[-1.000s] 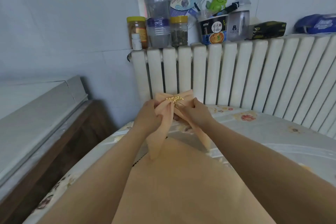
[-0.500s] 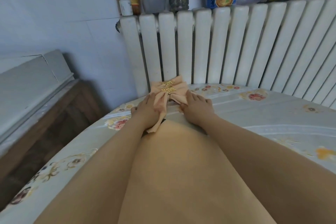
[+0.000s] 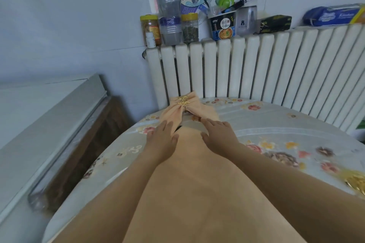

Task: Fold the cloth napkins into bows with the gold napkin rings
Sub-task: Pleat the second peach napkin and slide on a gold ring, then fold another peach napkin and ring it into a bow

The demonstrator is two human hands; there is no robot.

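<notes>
At 12 o'clock on table [image 3: 276, 134]: finished bow napkin [image 3: 183, 111], gold ring [image 3: 184, 103] at centre. My left hand [image 3: 163, 137] and right hand [image 3: 218, 134] flat, fingers spread, holding nothing. Cloth soft, light, slippery; lift by ringed waist.
</notes>
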